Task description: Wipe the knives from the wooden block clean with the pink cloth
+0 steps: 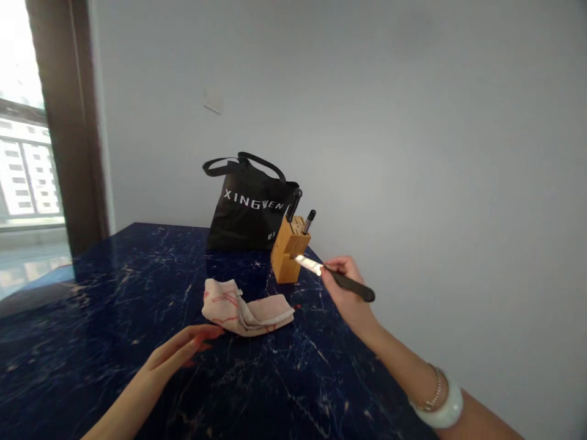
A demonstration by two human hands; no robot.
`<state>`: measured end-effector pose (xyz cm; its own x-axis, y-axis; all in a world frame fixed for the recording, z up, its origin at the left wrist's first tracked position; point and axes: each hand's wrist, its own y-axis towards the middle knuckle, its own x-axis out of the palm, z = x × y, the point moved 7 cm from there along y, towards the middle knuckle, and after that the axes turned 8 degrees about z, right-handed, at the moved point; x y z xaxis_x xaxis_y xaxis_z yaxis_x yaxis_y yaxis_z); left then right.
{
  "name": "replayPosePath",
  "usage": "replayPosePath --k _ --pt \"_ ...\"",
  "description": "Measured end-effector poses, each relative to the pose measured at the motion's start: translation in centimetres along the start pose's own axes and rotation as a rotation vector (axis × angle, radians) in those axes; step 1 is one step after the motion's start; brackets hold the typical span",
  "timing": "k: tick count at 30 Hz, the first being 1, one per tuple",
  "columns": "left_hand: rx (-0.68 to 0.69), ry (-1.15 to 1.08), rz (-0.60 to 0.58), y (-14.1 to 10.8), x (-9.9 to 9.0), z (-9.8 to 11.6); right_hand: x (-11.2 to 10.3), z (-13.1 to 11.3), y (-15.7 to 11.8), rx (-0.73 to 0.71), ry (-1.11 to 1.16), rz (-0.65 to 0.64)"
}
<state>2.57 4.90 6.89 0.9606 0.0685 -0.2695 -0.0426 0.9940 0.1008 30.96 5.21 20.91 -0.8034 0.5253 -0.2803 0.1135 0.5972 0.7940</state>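
A knife (pixel 351 285) with a black handle and a bright blade is held by my right hand (pixel 347 293), closed round the handle near the blade. Its blade points left, with the tip in front of the wooden knife block (pixel 285 269); whether they touch I cannot tell. Two black-handled pieces stand in the block's top slots. My left hand (pixel 186 346) is at the near side of a folded white cloth (pixel 250 315) with red marks. Its fingers are stretched out and hold nothing; the fingertips are beside the cloth's lower left edge.
Behind the block stands a black tote bag (pixel 250 217) with white lettering, close to the grey wall (pixel 413 122). The dark blue marbled table (pixel 114 305) ends along its right edge, under my right forearm. A window (pixel 27 140) is at the far left.
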Motion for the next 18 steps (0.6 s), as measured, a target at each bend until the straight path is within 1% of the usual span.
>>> replayPosePath --k 1,3,4,6,9,12,18 --pt "-0.011 0.022 -0.014 0.3 0.0 -0.4 -1.5 0.6 1.4 0.015 0.001 0.106" --pt "-0.041 0.048 -0.015 0.7 -0.1 -1.3 -3.3 1.8 4.1 0.005 -0.02 0.242" --pt "-0.052 0.068 -0.001 0.8 -0.2 -1.6 -3.6 2.4 5.3 -0.002 -0.033 0.28" --pt "-0.06 0.091 0.021 0.9 -0.4 -2.2 -3.5 3.8 7.4 0.0 -0.046 0.31" --pt "-0.063 0.094 -0.002 0.8 -0.5 -2.8 -2.3 5.8 9.5 0.037 -0.027 0.279" --pt "-0.058 0.084 -0.031 0.8 -0.5 -3.0 -1.4 7.1 11.3 0.069 -0.017 0.231" --pt "-0.026 0.043 -0.036 0.9 0.2 -2.8 -0.5 7.2 15.4 0.101 -0.053 0.096"
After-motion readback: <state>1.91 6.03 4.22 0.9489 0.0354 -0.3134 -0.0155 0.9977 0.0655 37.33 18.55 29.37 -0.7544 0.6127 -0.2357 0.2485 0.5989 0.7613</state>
